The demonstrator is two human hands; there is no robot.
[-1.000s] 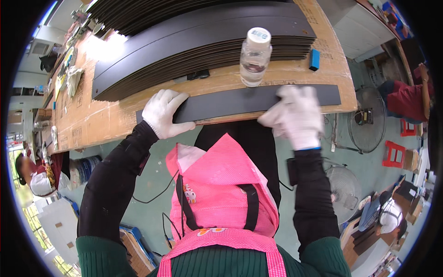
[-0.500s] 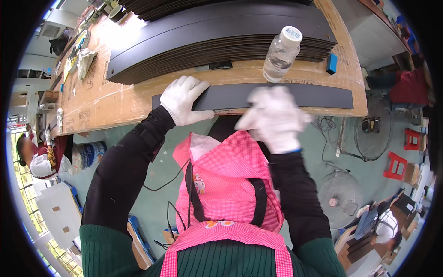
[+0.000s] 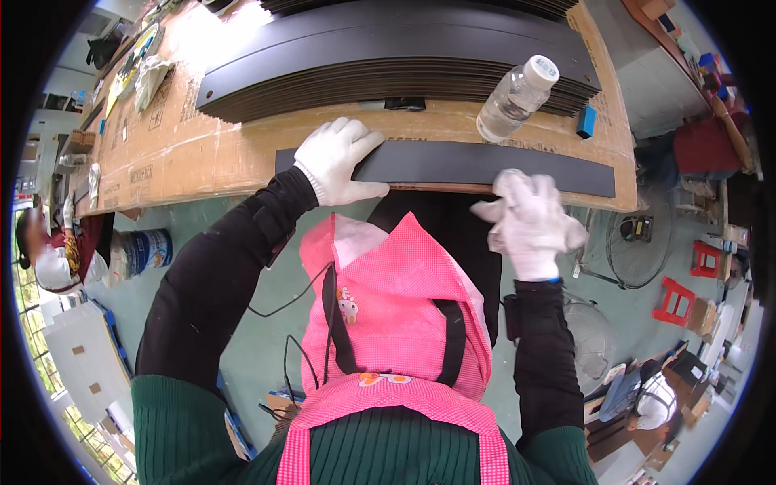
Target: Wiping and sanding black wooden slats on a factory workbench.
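Note:
A long black strip (image 3: 485,166) lies along the near edge of the cardboard-covered table (image 3: 202,153). My left hand (image 3: 339,158), in a white glove, lies flat on the strip's left part with fingers spread and the thumb at its near edge. My right hand (image 3: 529,222), also gloved, is blurred and hangs just off the table edge, below the strip's right part and not touching it. Whether it holds anything is unclear. A large stack of curved black strips (image 3: 388,65) fills the table behind.
A clear plastic bottle (image 3: 513,101) stands behind the strip at the right, next to a small blue block (image 3: 586,121). A small black piece (image 3: 404,103) lies by the stack. Fans (image 3: 634,238), red stools (image 3: 675,299) and other people (image 3: 48,250) are on the green floor.
My right hand has come off the strip toward me and now hangs below the table edge. My left hand stays pressed on the strip.

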